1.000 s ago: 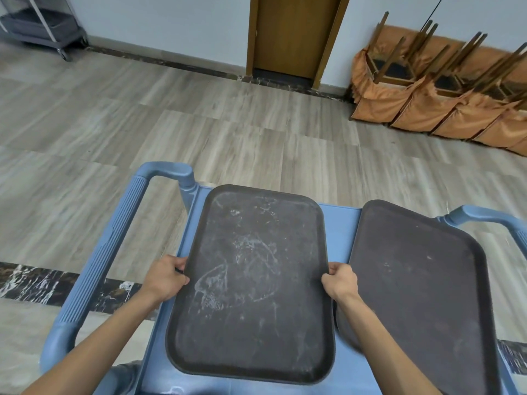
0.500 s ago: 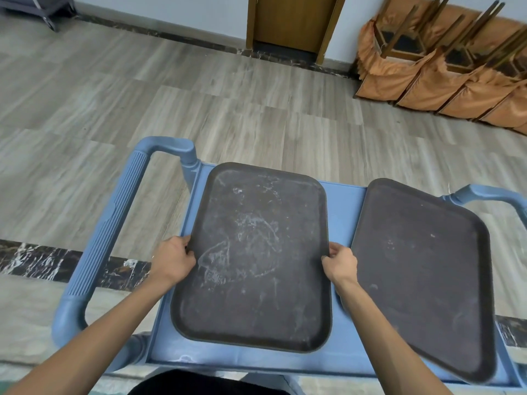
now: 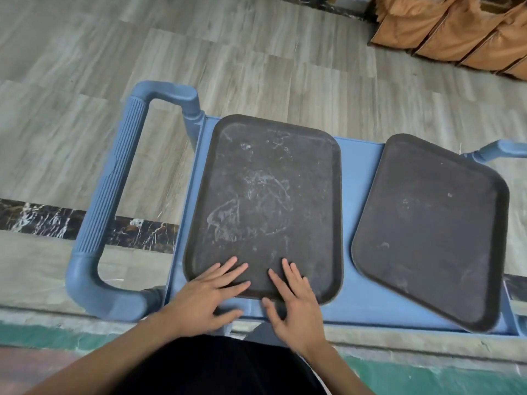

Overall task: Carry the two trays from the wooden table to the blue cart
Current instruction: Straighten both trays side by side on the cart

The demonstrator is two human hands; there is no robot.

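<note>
Two dark, scuffed trays lie on the blue cart point(image 3: 360, 226). The left tray point(image 3: 265, 195) sits flat near the cart's left end. The right tray point(image 3: 433, 226) lies skewed, its right corner over the cart's rim. My left hand point(image 3: 205, 297) is open, its spread fingers resting on the near edge of the left tray. My right hand point(image 3: 296, 306) is open too, fingertips on the same near edge, thumb over the cart's front lip. Neither hand grips anything.
The cart's ribbed blue handle point(image 3: 111, 201) sticks out to the left. Orange-covered chairs point(image 3: 456, 27) lie stacked on the floor at the far right. Pale wood-look floor with a dark marble strip point(image 3: 42, 220) surrounds the cart. A green floor band runs under me.
Both hands let go of the left tray's side edges and moved to its near edge, fingers now spread flat. The tray rests on the cart. The view has tilted further down.
</note>
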